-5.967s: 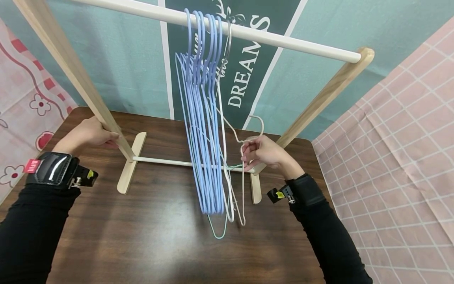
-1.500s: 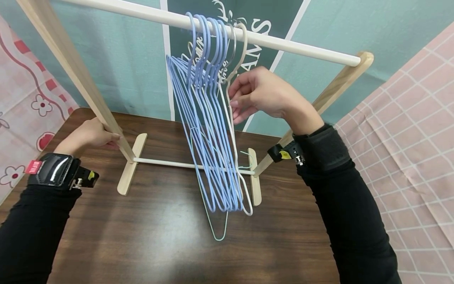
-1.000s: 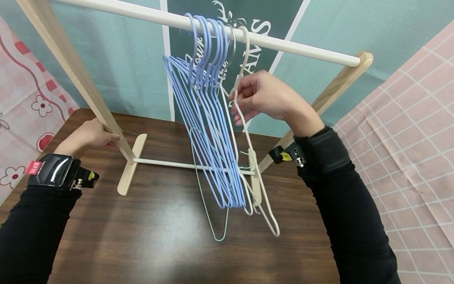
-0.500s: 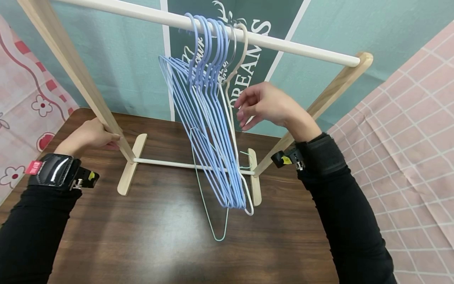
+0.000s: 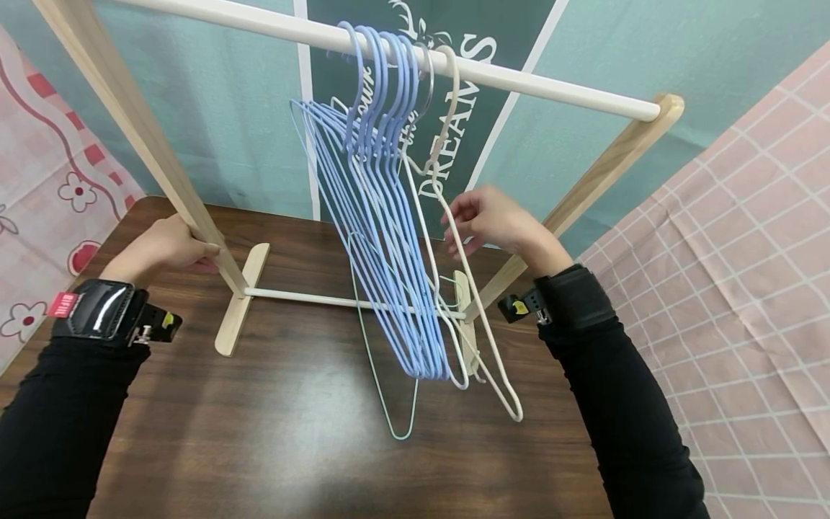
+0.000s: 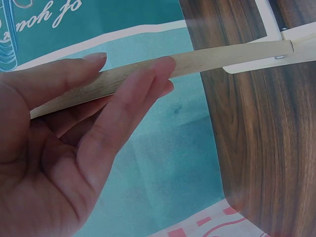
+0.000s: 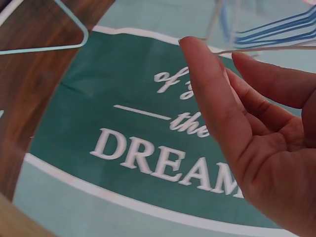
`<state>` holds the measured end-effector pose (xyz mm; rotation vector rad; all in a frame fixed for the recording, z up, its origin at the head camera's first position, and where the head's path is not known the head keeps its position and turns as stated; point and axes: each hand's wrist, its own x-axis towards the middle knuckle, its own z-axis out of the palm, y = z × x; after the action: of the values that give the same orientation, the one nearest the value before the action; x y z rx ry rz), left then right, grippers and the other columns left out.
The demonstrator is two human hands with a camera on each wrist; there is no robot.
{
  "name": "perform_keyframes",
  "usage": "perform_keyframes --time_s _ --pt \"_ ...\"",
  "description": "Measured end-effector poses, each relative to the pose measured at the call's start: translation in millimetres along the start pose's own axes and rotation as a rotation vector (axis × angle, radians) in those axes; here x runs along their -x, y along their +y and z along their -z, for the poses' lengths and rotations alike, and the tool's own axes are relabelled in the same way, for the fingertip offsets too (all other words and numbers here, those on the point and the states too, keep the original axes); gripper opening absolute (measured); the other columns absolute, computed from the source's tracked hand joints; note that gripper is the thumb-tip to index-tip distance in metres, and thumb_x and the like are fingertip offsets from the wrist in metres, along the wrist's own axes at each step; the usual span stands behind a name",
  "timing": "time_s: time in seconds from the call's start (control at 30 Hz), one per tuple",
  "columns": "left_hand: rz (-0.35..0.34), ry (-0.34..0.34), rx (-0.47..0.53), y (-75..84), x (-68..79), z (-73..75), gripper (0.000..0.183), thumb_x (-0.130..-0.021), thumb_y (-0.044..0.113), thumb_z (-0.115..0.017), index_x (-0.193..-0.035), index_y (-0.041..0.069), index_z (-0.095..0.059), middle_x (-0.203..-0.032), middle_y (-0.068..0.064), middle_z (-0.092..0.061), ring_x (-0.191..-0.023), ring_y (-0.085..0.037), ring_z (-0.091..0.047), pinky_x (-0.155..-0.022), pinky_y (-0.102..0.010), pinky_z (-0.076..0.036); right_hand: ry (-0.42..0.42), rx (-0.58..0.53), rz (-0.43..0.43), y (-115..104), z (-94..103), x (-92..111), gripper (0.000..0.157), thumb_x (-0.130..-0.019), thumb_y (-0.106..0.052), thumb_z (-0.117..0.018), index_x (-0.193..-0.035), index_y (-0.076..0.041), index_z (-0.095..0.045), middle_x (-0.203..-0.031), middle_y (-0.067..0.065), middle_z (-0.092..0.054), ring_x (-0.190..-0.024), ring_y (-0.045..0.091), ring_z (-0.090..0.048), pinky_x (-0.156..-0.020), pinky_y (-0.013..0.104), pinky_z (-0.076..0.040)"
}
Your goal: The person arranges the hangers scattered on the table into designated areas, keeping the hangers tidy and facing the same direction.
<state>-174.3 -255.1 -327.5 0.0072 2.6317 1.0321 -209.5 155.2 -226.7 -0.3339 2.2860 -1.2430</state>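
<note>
My left hand [image 5: 170, 246] grips the left wooden post [image 5: 136, 126] of a clothes rack low down. The left wrist view shows thumb and fingers on either side of this post [image 6: 192, 63]. A cream hanger [image 5: 455, 86] hangs by its hook from the white rail [image 5: 551, 85], turned outward at its lower end. Just behind and right of it is my right hand [image 5: 489, 220], fingers loosely bent and holding nothing. Left of the cream hanger hang a white hanger [image 5: 421, 216] with a metal hook and several blue hangers [image 5: 389, 238], close together.
A mint hanger [image 5: 400, 438] sits low, behind the blue ones, near the bottom bar [image 5: 305, 296]; how it is supported is unclear. The right post [image 5: 596, 169] slants behind my right hand. The rack stands on a dark wooden table [image 5: 259, 447] before a teal cloth [image 5: 220, 130].
My right hand held the cream hanger low down, then raised it onto the rail. It has let go and moved down and right, while the hanger swings. The left hand stays put.
</note>
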Motion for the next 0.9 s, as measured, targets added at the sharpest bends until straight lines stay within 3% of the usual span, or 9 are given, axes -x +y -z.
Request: perform_keyframes --time_s 0.27,0.47,0.73,0.9 --pt "0.012 -0.012 -0.002 0.8 -0.5 1.7 0.037 -0.089 0.010 -0.054 -0.112 -0.020 -0.049 -0.075 -0.025 -0.063 -0.062 -0.022 -0.066 -0.056 -0.035 -0.055 0.006 0.001 -0.055 38 -2.2 -8 0.015 -0.086 0.014 -0.045 -0.099 0.014 -0.052 -0.080 0.020 -0.058 -0.064 0.028 -0.063 -0.063 0.040 -0.056" --pt "0.010 -0.013 -0.003 0.7 -0.6 1.3 0.038 -0.089 0.010 -0.054 -0.112 -0.019 -0.049 -0.076 -0.024 -0.064 -0.063 -0.022 -0.066 -0.057 -0.035 -0.055 -0.008 -0.008 -0.083 67 -7.8 -13 0.014 -0.086 0.013 -0.047 -0.099 0.014 -0.052 -0.086 0.027 -0.057 -0.067 0.028 -0.062 -0.063 0.039 -0.056" --pt "0.015 -0.014 -0.015 0.3 0.3 2.1 0.038 -0.090 0.011 -0.054 -0.113 -0.018 -0.050 -0.077 -0.025 -0.064 -0.063 -0.022 -0.066 -0.057 -0.035 -0.054 -0.020 -0.099 -0.153 103 -20.9 -20 0.013 -0.086 0.015 -0.041 -0.097 0.014 -0.049 -0.076 0.018 -0.056 -0.059 0.022 -0.062 -0.062 0.040 -0.056" --pt "0.018 -0.011 -0.010 0.8 0.5 1.1 0.037 -0.090 0.011 -0.055 -0.113 -0.018 -0.050 -0.077 -0.025 -0.064 -0.063 -0.022 -0.066 -0.057 -0.034 -0.054 -0.010 -0.119 -0.147 122 -34.3 -22 0.013 -0.083 0.017 -0.039 -0.089 0.012 -0.049 -0.067 0.016 -0.057 -0.056 0.021 -0.060 -0.065 0.044 -0.056"
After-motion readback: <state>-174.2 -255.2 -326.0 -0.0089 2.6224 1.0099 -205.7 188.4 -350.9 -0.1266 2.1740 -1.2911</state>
